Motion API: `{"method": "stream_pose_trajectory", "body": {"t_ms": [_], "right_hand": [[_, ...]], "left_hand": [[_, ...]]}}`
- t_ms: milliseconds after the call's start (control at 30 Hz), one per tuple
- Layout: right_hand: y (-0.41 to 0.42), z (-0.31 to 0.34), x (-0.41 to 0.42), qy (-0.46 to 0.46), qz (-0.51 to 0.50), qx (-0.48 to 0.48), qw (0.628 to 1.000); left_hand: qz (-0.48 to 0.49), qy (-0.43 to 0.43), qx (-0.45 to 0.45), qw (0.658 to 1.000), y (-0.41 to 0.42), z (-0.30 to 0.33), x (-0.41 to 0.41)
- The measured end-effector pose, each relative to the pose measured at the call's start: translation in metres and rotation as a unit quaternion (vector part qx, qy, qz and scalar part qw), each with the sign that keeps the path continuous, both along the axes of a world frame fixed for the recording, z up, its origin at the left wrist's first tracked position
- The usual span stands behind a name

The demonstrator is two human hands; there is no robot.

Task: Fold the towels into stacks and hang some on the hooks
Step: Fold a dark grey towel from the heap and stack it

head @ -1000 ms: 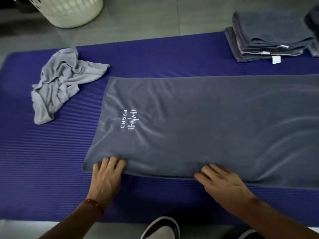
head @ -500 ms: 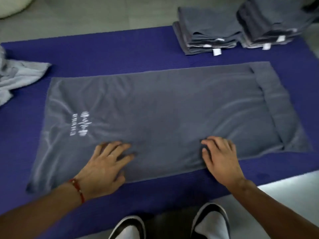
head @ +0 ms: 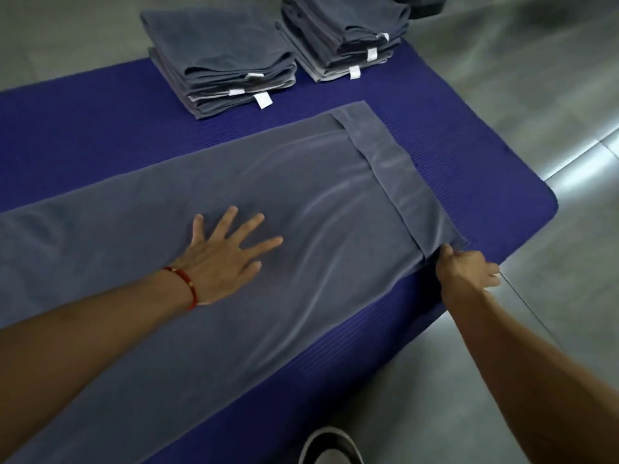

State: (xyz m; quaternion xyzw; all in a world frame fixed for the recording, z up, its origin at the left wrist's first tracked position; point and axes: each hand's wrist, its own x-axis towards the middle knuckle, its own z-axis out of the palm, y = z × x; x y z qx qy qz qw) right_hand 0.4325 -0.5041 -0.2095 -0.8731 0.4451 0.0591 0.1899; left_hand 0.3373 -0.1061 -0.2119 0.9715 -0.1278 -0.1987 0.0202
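Note:
A large grey towel lies spread flat along the blue mat. Its right end is turned over into a narrow flap. My left hand presses flat on the middle of the towel, fingers spread and straight. My right hand pinches the towel's near right corner at the end of the flap. Two stacks of folded grey towels stand at the mat's far edge: a left stack and a right stack.
Grey tiled floor surrounds the mat on the far, right and near sides. The mat's rounded right corner lies just beyond my right hand. The toe of a shoe shows at the bottom edge.
The view has swung to the right. My left hand slid from the near edge onto the towel's middle. My right hand moved right along the edge and took hold of the right corner.

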Motion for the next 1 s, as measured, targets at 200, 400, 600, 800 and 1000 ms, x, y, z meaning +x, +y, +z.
{"method": "stream_pose_trajectory", "body": {"t_ms": [200, 400, 600, 800, 1000], "right_hand": [[-0.024, 0.003, 0.008, 0.000, 0.003, -0.030, 1.000], [0.017, 0.008, 0.060, -0.168, 0.285, -0.109, 0.938], [0.121, 0.000, 0.196, -0.170, 0.626, -0.068, 0.758], [0.177, 0.014, 0.294, -0.011, 0.673, -0.139, 0.726], [0.178, 0.031, 0.315, -0.052, 0.676, -0.224, 0.700]], "left_hand": [[0.137, -0.058, -0.001, 0.989, -0.003, -0.016, 0.054], [0.234, -0.102, 0.019, 0.967, 0.027, -0.031, 0.080], [0.223, -0.124, 0.027, 0.967, 0.028, -0.037, 0.078], [0.214, -0.131, 0.041, 0.967, 0.027, -0.037, 0.076], [0.205, -0.120, 0.048, 0.970, 0.026, -0.033, 0.076]]}}
